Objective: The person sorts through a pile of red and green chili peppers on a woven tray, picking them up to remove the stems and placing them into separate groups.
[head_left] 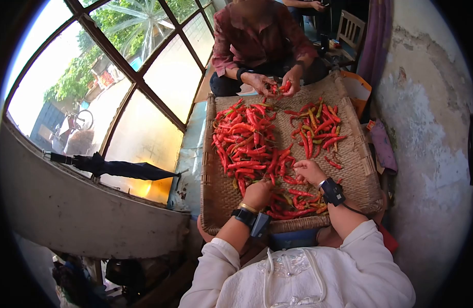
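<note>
A large heap of red chili peppers [244,138] lies on the left of a woven basket tray [357,169]. My left hand [258,195] is closed at the near edge of that heap, its fingertips against a red chili pepper [272,178]. My right hand [309,172] is closed in a pinch just to its right, over the peppers; what lies between its fingers is too small to make out. Close in front of me is a smaller pile of red and yellowish chilies [295,206]. Both wrists carry dark strapped devices.
Across the tray, another person's hands [275,86] hold several red chilies. A mixed pile of red and greenish chilies [321,126] lies at the tray's far right. A folded umbrella [126,168] rests along the window ledge at left. A rough wall [426,128] stands at right.
</note>
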Available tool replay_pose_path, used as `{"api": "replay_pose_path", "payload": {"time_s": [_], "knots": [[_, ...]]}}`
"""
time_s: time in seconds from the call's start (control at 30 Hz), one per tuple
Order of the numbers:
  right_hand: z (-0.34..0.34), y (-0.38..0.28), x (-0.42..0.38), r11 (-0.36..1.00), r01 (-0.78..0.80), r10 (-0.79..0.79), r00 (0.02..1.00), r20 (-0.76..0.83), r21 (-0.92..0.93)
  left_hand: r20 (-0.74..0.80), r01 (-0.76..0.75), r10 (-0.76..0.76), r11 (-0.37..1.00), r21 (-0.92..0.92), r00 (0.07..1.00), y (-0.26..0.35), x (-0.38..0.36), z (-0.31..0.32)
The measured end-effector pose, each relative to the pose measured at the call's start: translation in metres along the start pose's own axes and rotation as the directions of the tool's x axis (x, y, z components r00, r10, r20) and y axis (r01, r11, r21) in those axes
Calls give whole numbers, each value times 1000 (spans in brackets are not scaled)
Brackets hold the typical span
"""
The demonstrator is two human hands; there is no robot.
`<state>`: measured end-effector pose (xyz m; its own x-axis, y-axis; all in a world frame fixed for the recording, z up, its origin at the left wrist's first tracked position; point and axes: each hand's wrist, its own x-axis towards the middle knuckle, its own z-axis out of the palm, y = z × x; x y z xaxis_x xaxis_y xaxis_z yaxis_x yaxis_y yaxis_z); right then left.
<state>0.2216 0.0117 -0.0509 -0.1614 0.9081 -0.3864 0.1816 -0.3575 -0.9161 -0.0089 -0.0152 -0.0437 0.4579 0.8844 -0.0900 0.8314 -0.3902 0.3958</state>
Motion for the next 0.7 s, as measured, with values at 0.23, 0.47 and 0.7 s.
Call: {"api": "replay_pose_path", "payload": {"time_s": [0.23,0.47,0.7], "knots": [[53,-2,-23,405,435,-192,900,391,-804,97,-70,66,997,43,993,4,-5,-11],[51,14,-8,499,468,-317,882,349,-729,-95,-174,159,968,-181,983,10,-1,-21],[36,-9,-17,960,201,-145,953,265,-197,-131,-138,117,976,-167,985,9,1,-23]]}}
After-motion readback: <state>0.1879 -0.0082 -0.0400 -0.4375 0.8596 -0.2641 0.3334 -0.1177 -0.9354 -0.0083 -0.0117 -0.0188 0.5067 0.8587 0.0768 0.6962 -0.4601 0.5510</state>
